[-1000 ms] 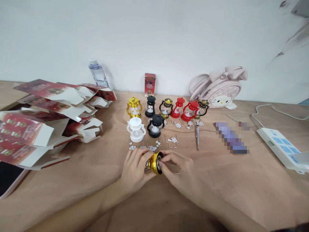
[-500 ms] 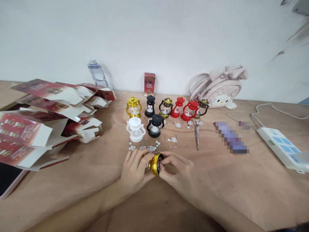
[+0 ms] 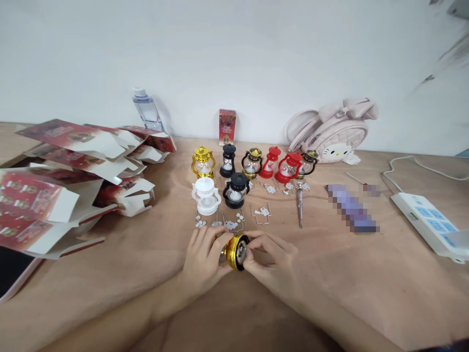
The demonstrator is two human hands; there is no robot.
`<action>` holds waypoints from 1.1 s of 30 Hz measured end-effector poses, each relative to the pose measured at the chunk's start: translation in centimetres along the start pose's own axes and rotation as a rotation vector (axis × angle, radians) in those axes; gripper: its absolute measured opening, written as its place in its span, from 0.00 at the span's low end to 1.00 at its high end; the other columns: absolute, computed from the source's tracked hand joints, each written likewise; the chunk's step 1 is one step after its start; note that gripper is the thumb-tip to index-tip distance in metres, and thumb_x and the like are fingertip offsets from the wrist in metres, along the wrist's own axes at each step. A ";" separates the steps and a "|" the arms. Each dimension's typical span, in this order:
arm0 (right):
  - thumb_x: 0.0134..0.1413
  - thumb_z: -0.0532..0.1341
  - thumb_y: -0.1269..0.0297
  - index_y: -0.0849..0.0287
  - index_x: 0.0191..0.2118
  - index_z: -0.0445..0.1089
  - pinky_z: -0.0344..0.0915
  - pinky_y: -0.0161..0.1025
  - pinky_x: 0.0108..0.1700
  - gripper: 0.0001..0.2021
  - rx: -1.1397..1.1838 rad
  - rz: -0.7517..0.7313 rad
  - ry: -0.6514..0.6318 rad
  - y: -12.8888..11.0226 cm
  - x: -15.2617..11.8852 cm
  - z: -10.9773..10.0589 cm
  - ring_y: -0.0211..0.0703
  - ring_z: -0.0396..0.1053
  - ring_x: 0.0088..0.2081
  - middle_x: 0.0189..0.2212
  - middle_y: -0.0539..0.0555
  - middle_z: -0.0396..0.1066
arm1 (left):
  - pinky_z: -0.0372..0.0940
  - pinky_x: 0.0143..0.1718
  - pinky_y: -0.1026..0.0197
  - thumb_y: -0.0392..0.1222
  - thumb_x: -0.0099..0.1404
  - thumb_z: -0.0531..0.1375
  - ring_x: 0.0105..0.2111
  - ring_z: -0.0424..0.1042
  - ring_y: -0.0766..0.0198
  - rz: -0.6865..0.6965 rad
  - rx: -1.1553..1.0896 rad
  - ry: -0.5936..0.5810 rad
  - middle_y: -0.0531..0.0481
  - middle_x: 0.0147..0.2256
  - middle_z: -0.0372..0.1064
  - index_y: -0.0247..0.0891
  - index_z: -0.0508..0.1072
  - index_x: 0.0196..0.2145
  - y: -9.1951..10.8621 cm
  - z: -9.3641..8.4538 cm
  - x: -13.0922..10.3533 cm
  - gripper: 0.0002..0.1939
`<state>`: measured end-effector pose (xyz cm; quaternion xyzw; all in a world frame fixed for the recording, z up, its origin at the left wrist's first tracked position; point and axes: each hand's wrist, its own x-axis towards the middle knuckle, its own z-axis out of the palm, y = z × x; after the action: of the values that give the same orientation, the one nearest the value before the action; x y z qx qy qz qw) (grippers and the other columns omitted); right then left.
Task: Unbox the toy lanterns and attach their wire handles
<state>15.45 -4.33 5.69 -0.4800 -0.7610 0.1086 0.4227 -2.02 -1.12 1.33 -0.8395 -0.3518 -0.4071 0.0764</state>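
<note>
A small gold lantern [image 3: 231,253] lies on its side between my two hands, its round base turned to the right. My left hand [image 3: 205,254] is wrapped around its body and hides most of the clear middle. At the base, the fingertips of my right hand [image 3: 269,254] are closed against the rim and the recessed underside, where small parts show; whether they also pinch something small, I cannot tell. Just beyond stand a white lantern [image 3: 205,196] and a black lantern [image 3: 236,190]. Bent wire handles [image 3: 261,222] and small white pieces lie near them.
Behind is a row of gold, black and red lanterns [image 3: 288,167]. A screwdriver [image 3: 300,208] lies right of centre. Opened red boxes [image 3: 84,151] crowd the left, and a power strip [image 3: 427,222] sits at right. A pink bag [image 3: 339,134], bottle [image 3: 146,110] and upright box [image 3: 227,128] line the wall.
The lantern's base has turned slightly toward me, showing more of its underside. My right fingertips have shifted a little to the right along it; my left hand keeps its hold.
</note>
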 end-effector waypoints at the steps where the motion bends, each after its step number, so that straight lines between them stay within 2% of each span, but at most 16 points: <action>1: 0.49 0.57 0.75 0.57 0.28 0.69 0.74 0.32 0.37 0.07 0.019 0.006 -0.012 0.0 0.1 -0.2 0.39 0.77 0.35 0.34 0.54 0.78 | 0.58 0.32 0.60 0.49 0.68 0.52 0.33 0.66 0.59 0.000 -0.005 0.002 0.43 0.35 0.70 0.36 0.65 0.42 0.0 0.0 0.0 0.13; 7: 0.49 0.59 0.73 0.57 0.30 0.70 0.73 0.34 0.41 0.05 0.050 0.070 -0.045 -0.2 0.3 -0.1 0.40 0.77 0.37 0.37 0.54 0.78 | 0.57 0.32 0.59 0.47 0.69 0.52 0.33 0.65 0.59 -0.009 0.018 -0.005 0.43 0.35 0.70 0.35 0.65 0.42 0.0 0.1 0.1 0.12; 17: 0.44 0.57 0.73 0.54 0.30 0.60 0.74 0.34 0.35 0.07 0.172 0.244 -0.009 0.0 -0.3 1.1 0.39 0.76 0.32 0.32 0.51 0.77 | 0.55 0.31 0.59 0.44 0.69 0.52 0.33 0.65 0.58 0.038 0.078 0.002 0.43 0.35 0.70 0.36 0.66 0.42 0.0 0.0 0.1 0.10; 22: 0.44 0.56 0.75 0.54 0.29 0.60 0.73 0.34 0.34 0.08 0.131 0.197 0.002 0.3 -0.4 1.2 0.39 0.76 0.32 0.31 0.50 0.77 | 0.55 0.31 0.59 0.45 0.69 0.51 0.32 0.65 0.58 0.040 0.075 0.003 0.43 0.35 0.70 0.35 0.66 0.42 0.0 0.0 0.1 0.11; 27: 0.46 0.57 0.74 0.55 0.29 0.65 0.74 0.35 0.38 0.06 0.179 0.197 0.013 0.5 -0.7 1.2 0.40 0.77 0.37 0.34 0.52 0.77 | 0.56 0.32 0.59 0.45 0.69 0.52 0.33 0.65 0.58 0.027 0.070 -0.003 0.42 0.35 0.70 0.35 0.66 0.42 0.0 0.0 0.1 0.11; 30: 0.51 0.58 0.70 0.56 0.32 0.67 0.75 0.36 0.38 0.03 0.319 0.309 0.007 0.7 -0.9 1.7 0.41 0.77 0.37 0.35 0.53 0.78 | 0.57 0.32 0.59 0.46 0.68 0.53 0.33 0.65 0.58 0.003 0.086 -0.003 0.42 0.35 0.70 0.35 0.66 0.42 -0.1 0.1 0.0 0.11; 33: 0.55 0.58 0.63 0.57 0.35 0.68 0.75 0.36 0.38 0.05 0.535 0.525 -0.002 1.4 -0.9 2.2 0.40 0.77 0.37 0.34 0.54 0.77 | 0.57 0.32 0.59 0.48 0.68 0.53 0.33 0.65 0.57 -0.010 0.105 -0.012 0.42 0.36 0.70 0.35 0.66 0.42 -0.1 0.1 0.0 0.13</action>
<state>14.88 -3.79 3.04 -0.5312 -0.5571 0.4088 0.4901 -2.04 -0.97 1.20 -0.8351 -0.3772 -0.3832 0.1163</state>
